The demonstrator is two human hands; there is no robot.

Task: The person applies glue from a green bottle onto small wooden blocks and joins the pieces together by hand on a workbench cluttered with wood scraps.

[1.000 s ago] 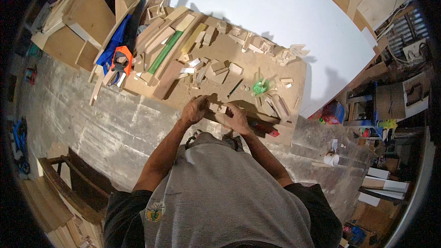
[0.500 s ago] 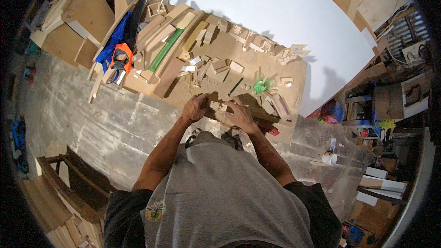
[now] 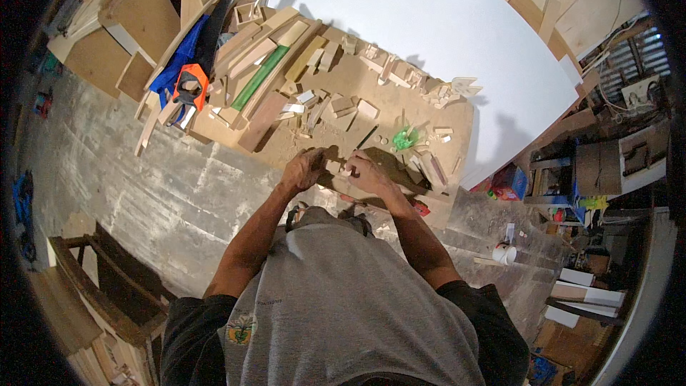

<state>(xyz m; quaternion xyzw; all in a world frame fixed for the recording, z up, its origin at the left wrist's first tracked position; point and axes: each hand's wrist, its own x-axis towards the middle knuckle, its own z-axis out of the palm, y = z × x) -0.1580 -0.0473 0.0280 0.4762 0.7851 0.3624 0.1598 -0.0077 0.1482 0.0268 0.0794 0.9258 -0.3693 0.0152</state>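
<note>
Both of my hands meet at the near edge of the wooden workbench [image 3: 325,77]. My left hand [image 3: 305,169] is closed around the left end of a small pale wooden piece [image 3: 334,166]. My right hand [image 3: 367,174] is curled at its right side, thumb and fingers pinched together; what lies between them is too small to make out. Just beyond the hands a dark pencil [image 3: 367,136] rests on the bench. Small wooden offcuts [image 3: 343,106] are scattered farther back. A green translucent container [image 3: 405,139] stands to the right of the pencil.
A handsaw with an orange grip [image 3: 191,86] lies on stacked boards at the left. Long wooden strips and a green strip [image 3: 260,77] are beside it. Small wooden assemblies [image 3: 389,69] line the bench's far edge, before a large white panel [image 3: 429,7]. A white bucket [image 3: 504,253] stands on the floor.
My right hand has drawn its fingers in from a spread hold over the wooden piece to a tighter pinch. My left hand stays nearly in place. The view has shifted slightly.
</note>
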